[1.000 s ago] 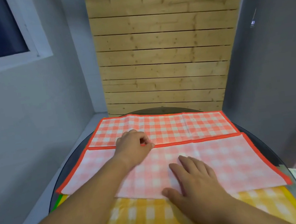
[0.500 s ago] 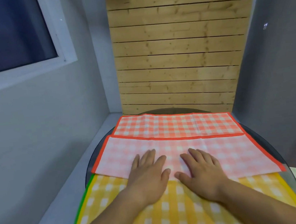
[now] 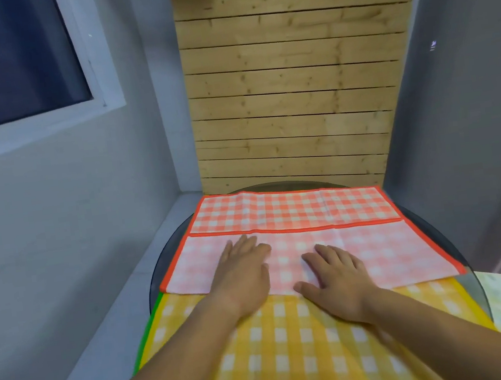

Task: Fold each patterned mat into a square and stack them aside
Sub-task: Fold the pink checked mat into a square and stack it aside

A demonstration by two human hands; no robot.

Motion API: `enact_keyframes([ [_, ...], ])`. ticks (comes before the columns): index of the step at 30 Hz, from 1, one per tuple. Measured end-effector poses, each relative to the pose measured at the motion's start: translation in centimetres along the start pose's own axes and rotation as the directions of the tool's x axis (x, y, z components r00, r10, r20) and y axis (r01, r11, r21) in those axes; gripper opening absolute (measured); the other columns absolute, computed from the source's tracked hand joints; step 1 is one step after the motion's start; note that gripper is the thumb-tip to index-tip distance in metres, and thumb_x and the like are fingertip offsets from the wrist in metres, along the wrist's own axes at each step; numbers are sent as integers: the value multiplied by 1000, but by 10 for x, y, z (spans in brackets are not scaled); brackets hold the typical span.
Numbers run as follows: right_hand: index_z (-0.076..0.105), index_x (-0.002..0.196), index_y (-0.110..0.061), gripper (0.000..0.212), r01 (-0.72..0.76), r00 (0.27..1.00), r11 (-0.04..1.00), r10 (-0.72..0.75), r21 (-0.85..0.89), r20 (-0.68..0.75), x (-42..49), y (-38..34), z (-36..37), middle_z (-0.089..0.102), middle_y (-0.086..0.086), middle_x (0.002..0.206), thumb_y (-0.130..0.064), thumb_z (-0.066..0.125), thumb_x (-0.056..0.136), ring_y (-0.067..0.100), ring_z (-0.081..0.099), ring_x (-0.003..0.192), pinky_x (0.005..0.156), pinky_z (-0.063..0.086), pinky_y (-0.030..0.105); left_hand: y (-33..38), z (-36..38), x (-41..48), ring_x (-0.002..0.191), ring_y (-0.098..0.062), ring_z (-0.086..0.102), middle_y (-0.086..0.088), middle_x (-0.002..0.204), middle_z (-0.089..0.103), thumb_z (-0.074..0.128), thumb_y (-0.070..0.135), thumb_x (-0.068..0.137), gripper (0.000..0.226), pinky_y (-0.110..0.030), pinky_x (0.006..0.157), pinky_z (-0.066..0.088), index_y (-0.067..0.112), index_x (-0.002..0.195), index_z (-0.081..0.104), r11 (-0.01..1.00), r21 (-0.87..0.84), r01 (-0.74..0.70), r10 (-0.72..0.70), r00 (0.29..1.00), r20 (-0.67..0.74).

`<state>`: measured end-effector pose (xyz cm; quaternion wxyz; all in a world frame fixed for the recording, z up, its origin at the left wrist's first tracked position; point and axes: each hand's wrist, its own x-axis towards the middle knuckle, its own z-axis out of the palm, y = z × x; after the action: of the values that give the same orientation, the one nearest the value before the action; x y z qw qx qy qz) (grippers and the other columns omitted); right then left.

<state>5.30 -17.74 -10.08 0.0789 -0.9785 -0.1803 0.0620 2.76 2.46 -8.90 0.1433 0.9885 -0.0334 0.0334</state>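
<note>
On glass table (image 3: 163, 265), left hand (image 3: 242, 273) and right hand (image 3: 337, 277) press red mat (image 3: 377, 246) (grip released).

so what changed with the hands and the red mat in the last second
The left hand let go of the red checked mat's folded-over edge, which it had pinched. It opened and now lies flat on the pale flap beside the right hand. The right hand stayed flat on the flap, and the mat stayed folded on top of the yellow checked mat.
</note>
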Motion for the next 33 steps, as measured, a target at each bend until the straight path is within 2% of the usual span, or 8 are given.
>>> enact_keyframes([
  [5,25,151,-39,68,-2,1000,995,1,101,12,5,7,-3,12,-7,163,-69,35,90,19,6,150,119,5,42,14,19,16,156,-16,-3,4,170,9,26,44,107,51,-43,126,-5,33,157,25,999,-7,43,-42,993,106],
  [10,27,153,-27,63,0,1000,892,-6,452,11,-1,32,-15,18,-4,163,-51,45,98,15,12,150,122,11,38,15,23,14,155,-15,-12,6,170,-3,18,52,106,57,-45,125,-9,36,160,13,997,63,38,-47,989,140],
  [16,4,157,-27,71,-116,988,987,104,108,112,-34,105,-25,-8,-6,164,-62,21,98,16,-10,151,121,-4,37,17,20,14,155,-15,-11,6,170,-3,18,53,106,57,-45,125,-5,36,159,12,997,70,35,-48,982,184],
  [18,11,157,-27,71,-138,986,988,131,66,99,-38,113,-26,0,-7,165,-65,23,97,17,-1,151,121,4,37,17,15,21,156,-20,2,3,169,10,24,54,104,55,-45,125,7,34,156,20,993,112,28,-50,979,196],
  [21,43,137,-31,53,-156,987,987,155,-22,-43,-28,107,-33,38,-5,150,-62,30,97,22,32,137,111,24,42,21,5,43,148,-24,24,0,160,30,38,55,101,58,-41,119,22,27,151,30,992,124,-12,-1,995,103],
  [26,58,120,-29,36,-82,951,995,94,54,-295,22,97,-46,56,-6,125,-49,43,95,21,46,117,99,32,39,25,6,79,155,-18,4,2,168,13,40,57,101,65,-35,124,-1,33,159,20,992,66,-109,99,986,136],
  [29,64,118,-25,30,-26,949,979,88,204,-302,72,104,-51,61,-4,123,-40,52,95,20,51,116,100,40,37,22,16,87,154,-19,2,3,168,11,36,60,101,61,-37,124,2,42,158,21,995,34,-98,90,979,182],
  [33,68,116,-18,27,16,947,930,104,368,-303,137,107,-57,67,-2,119,-32,57,96,17,58,108,88,43,26,15,30,87,154,-17,-3,8,168,6,27,67,99,58,-41,124,4,52,155,19,996,10,-83,81,983,165],
])
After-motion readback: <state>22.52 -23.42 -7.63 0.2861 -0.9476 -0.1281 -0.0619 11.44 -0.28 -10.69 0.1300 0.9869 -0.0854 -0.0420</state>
